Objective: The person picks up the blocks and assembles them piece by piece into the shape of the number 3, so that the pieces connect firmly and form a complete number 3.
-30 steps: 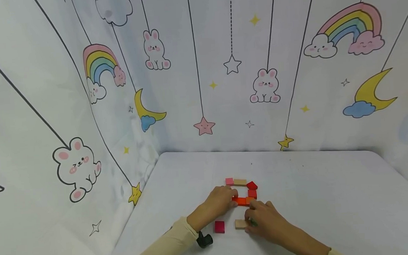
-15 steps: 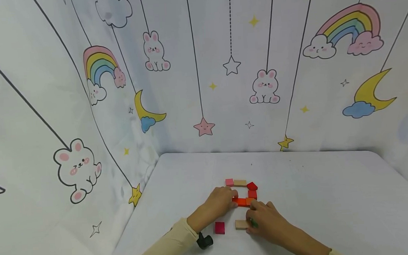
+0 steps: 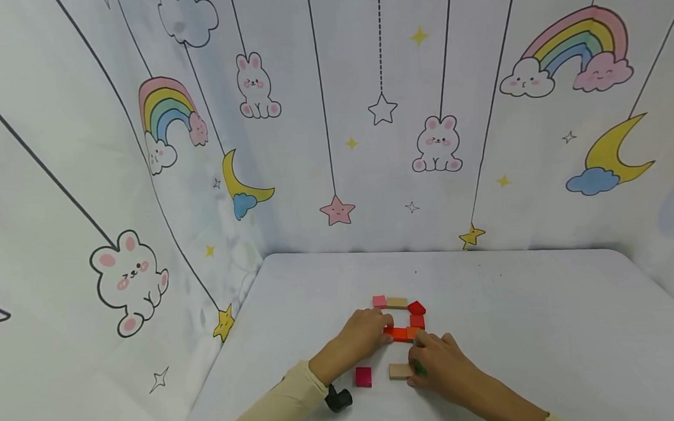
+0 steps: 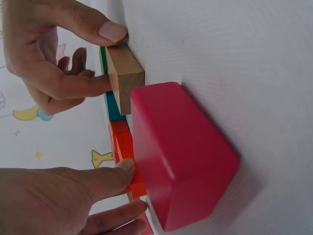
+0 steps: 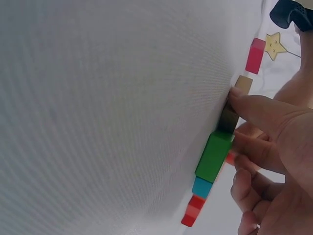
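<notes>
In the head view my left hand pinches the left end of an orange-red block; its thumb rests against that block in the left wrist view. My right hand holds a plain wooden block between thumb and finger, as the left wrist view shows. Touching the wooden block's end is a green block, followed by a teal block and a red one in the right wrist view. The right hand hides most of the green and teal blocks from the head view.
A crimson block lies left of the wooden one. Farther back sit a pink block, a pale wooden block, a red pointed block and a red block. A black device is by the left wrist.
My right hand has edged very slightly to the right at the wooden block. My left hand keeps its place on the orange-red block.
</notes>
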The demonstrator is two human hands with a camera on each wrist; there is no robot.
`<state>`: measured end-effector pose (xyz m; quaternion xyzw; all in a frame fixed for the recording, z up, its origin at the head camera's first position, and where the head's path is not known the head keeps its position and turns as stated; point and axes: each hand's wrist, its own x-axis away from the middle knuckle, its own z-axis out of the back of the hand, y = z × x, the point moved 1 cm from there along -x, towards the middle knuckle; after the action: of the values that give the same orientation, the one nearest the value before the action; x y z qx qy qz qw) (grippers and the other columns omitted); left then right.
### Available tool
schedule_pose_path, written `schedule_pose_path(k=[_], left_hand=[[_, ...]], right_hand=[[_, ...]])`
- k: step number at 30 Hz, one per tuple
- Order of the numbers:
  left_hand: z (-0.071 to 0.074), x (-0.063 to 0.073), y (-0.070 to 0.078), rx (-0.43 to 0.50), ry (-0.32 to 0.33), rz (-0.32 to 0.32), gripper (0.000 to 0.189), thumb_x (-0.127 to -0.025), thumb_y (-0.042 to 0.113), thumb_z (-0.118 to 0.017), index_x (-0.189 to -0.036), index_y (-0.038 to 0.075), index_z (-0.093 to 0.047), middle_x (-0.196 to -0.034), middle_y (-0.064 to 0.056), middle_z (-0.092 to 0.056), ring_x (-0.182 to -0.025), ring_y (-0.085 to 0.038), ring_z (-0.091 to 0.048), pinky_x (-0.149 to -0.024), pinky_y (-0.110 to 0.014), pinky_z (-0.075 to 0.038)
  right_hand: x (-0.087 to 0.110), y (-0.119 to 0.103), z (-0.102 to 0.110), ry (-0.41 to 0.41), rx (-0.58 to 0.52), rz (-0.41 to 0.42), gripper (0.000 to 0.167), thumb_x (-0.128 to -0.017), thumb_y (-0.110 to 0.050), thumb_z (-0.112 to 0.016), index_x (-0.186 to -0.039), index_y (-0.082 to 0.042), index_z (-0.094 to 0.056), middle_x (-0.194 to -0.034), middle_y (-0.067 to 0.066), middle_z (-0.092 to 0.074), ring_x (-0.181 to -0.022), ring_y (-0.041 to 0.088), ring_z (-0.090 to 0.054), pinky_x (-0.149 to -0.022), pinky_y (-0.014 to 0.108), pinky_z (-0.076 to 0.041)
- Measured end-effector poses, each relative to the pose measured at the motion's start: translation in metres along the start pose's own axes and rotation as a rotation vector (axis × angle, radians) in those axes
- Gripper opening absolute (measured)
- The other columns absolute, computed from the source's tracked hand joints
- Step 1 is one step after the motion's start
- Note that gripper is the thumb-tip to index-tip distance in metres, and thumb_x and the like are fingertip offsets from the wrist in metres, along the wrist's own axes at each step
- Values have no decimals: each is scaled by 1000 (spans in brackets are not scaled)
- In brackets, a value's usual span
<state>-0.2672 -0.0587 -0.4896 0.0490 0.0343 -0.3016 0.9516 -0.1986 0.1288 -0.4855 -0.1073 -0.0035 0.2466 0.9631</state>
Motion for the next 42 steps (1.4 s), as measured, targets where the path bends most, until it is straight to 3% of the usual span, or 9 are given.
schedule_pose_path(k=[16, 27, 37, 42], left_hand=[[-2, 0, -1, -8, -2, 6, 25, -94, 34, -81, -115, 20, -77, -99, 3, -72, -86, -10, -63, -84, -25, -54], [-1, -4, -1, -29, -13, -4, 21, -94, 32, -82, -111, 20, -77, -92, 4, -71, -77, -9, -57, -76, -22, -50], [5, -7, 0, -52, -50, -26, 20, -95, 32, -81, -111, 21, -77, -97, 7, -75, -82, -9, -60, -85, -27, -53], [6, -7, -1, -14, -63, -5, 21, -95, 32, -81, -112, 21, -77, -100, 7, -75, -84, -9, -59, -88, -28, -53]], right_hand=[[1, 1, -1, 10, 17, 4, 34, -73, -41, -96, -93, -23, -75, -91, -6, -51, -86, 14, -57, -75, 40, -40], [-4, -18, -1, 89, -16, 106, 39, -77, -45, -93, -104, -22, -77, -96, -10, -58, -92, 8, -54, -72, 35, -41], [-19, -55, -11, -9, 13, 46, 50, -75, -49, -93, -109, -15, -79, -108, 2, -74, -97, 23, -69, -88, 55, -59], [-23, -65, -18, -48, 77, 45, 46, -75, -47, -93, -103, -15, -78, -89, -2, -67, -81, 16, -62, -84, 48, -61]])
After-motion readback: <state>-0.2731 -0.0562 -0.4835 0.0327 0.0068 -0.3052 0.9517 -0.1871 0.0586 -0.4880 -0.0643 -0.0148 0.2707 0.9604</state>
